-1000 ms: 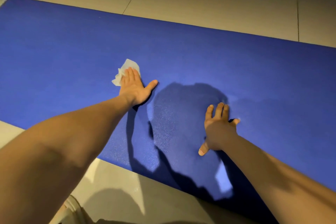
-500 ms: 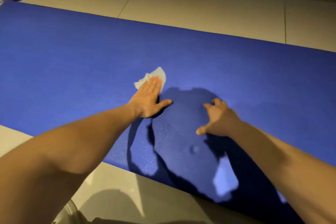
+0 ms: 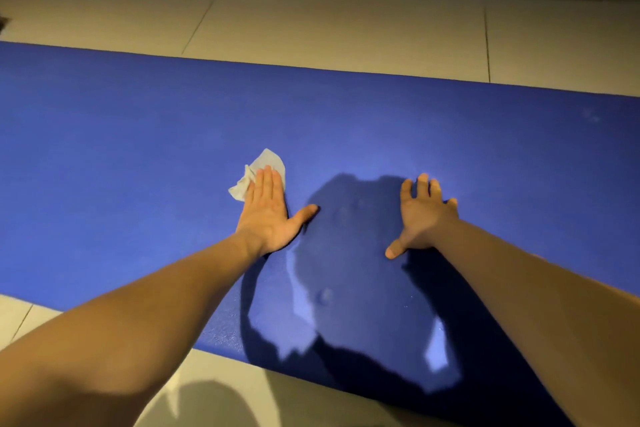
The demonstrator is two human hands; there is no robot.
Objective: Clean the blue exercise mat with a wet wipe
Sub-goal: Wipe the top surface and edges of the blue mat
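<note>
White wipe (image 3: 266, 161) — under left hand (image 3: 265, 215) (flat)

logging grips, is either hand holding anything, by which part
Nothing is gripped. The left hand pins the wet wipe, its near part, under straight fingers; the right hand rests on the blue mat.

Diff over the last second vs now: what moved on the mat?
The left hand slid the wet wipe rightward along the blue mat, its flat palm pressing the wipe throughout. The right hand curled up midway, then came down again with fingers spread, slightly further right. The mat is unmoved on the tiled floor, and nothing was taken hold of or let go.
</note>
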